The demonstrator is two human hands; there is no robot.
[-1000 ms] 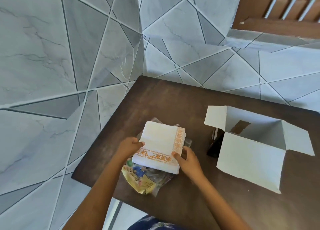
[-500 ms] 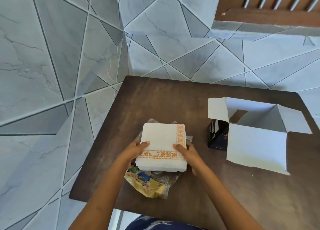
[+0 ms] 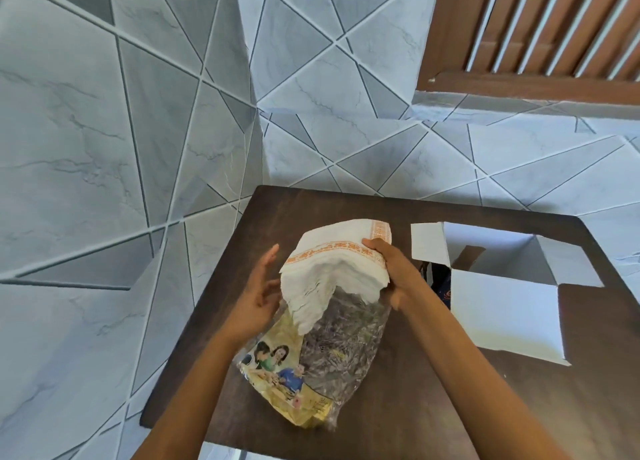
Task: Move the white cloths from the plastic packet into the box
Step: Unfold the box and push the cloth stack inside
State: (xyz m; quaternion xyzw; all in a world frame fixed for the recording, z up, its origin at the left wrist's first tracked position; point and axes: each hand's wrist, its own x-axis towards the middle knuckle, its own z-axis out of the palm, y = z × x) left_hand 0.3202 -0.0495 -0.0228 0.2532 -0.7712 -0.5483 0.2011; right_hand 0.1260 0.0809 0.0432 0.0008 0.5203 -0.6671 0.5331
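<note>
We cannot see the right hand's [image 3: 393, 272] fingers, tucked under the stack of white cloths [image 3: 337, 269], and the stack's lower part is lost inside the plastic packet [image 3: 311, 362]. A dark object [image 3: 440, 279] at centre right is mostly hidden behind the box [image 3: 505, 317], so we cannot identify it. Both forearms and the table [image 3: 433, 390] run off the bottom edge, and the print on the packet is too blurred to read.

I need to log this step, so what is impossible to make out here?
- Head view: floor of the box is hidden by its front wall.
- Dark item beside it: mostly covered by the right hand and a flap.
- Cloth stack: layers too fine to count.
</note>
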